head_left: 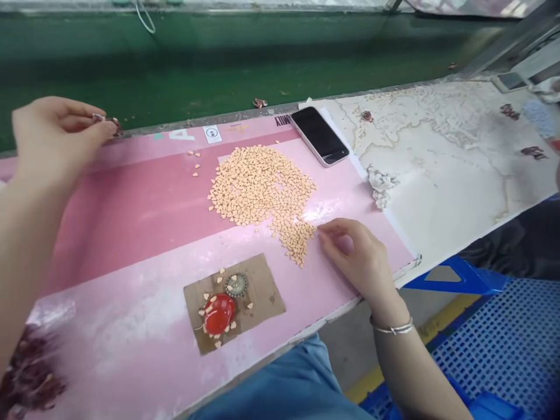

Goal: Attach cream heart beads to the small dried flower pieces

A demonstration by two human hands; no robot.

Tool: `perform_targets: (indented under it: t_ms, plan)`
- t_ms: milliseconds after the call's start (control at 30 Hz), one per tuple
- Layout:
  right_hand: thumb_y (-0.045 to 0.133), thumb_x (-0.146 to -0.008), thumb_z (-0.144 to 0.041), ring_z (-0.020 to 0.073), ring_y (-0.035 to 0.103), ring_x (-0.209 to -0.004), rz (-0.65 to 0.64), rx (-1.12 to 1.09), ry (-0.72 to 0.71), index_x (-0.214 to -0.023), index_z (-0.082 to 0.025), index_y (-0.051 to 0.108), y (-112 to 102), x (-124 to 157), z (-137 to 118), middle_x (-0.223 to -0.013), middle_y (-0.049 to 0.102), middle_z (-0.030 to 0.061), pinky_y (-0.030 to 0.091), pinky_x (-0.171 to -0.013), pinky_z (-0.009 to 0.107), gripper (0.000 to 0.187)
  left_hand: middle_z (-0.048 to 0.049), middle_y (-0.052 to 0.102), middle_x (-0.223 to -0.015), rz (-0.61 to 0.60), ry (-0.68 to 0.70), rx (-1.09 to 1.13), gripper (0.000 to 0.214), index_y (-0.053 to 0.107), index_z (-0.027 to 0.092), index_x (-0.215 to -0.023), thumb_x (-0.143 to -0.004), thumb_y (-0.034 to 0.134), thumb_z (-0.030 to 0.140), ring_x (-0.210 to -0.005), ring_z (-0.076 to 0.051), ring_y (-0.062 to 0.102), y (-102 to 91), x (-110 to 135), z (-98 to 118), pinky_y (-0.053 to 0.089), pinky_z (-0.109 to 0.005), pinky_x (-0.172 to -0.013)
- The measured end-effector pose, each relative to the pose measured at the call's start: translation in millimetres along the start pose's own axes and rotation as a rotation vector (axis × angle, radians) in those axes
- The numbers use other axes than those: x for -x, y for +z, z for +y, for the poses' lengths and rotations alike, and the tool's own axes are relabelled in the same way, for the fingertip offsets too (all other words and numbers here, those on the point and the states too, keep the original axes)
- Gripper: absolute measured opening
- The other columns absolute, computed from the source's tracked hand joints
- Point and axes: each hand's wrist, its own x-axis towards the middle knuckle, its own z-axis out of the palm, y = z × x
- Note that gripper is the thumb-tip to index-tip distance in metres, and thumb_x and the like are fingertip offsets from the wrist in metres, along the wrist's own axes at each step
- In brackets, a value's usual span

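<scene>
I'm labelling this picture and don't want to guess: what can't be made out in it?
All in the head view:
Left hand: its fingers hide part of the dark red piece at their tips.
Right hand: whether it pinches one of the tan pieces is too small to tell.
Dark red heap: blurred, cut off by the left edge.
Phone: screen marks too small to read.

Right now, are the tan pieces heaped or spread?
Spread: the tan pieces lie in a low layer, the pink sheet showing through gaps.

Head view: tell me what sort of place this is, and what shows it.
Probably a factory workstation: small tan pieces spread in bulk on a pink sheet, beside a long green surface that looks like a conveyor.
</scene>
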Motion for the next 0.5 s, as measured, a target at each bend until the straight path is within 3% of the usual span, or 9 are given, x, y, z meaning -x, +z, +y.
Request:
perform_targets:
  t_ms: [133,267,367,500]
  plan:
    - [0.058,-0.108,-0.028,0.0219,0.077,-0.08,-0.033,0.006,-0.073,-0.107,-0.026,0.069,1,-12,-2,-0.097,0.081,0.0056,0.061,-0.069,0.033,0.011,-0.0157,0.079,-0.132,-0.005,-0.087,-0.047,0.054,0.071,0.001,-0.13,-0.089,0.076,0.037,-0.116,-0.028,0.078,27.5,-47,5,0.063,-0.058,-0.113]
    - [0.053,-0.111,-0.024,0.0205,0.075,-0.076,-0.074,0.047,-0.175,-0.105,-0.025,0.069,-3,-21,-3,-0.088,0.079,0.0046,0.057,-0.068,0.031,0.017,-0.0178,0.076,-0.139,0.015,-0.08,-0.118,0.056,0.069,0.0,-0.135,-0.093,0.071,0.037,-0.129,-0.032,0.074,34.2,-58,3,0.055,-0.056,-0.123]
    - [0.052,-0.11,-0.021,0.0205,0.072,-0.073,-0.11,0.079,-0.23,-0.105,-0.024,0.07,-7,-25,-3,-0.085,0.078,0.0049,0.054,-0.067,0.031,0.02,-0.0167,0.071,-0.149,0.034,-0.026,-0.177,0.067,0.063,0.001,-0.147,-0.09,0.069,0.037,-0.135,-0.035,0.071,23.0,-46,3,0.053,-0.057,-0.125]
    - [0.053,-0.109,-0.019,0.0207,0.071,-0.075,-0.164,0.102,-0.283,-0.104,-0.024,0.07,-8,-28,-4,-0.087,0.079,0.0055,0.053,-0.066,0.031,0.019,-0.007,0.074,-0.145,0.015,0.122,-0.187,0.075,0.066,0.01,-0.147,-0.086,0.068,0.054,-0.13,-0.036,0.073,-10.5,-18,-13,0.057,-0.057,-0.12]
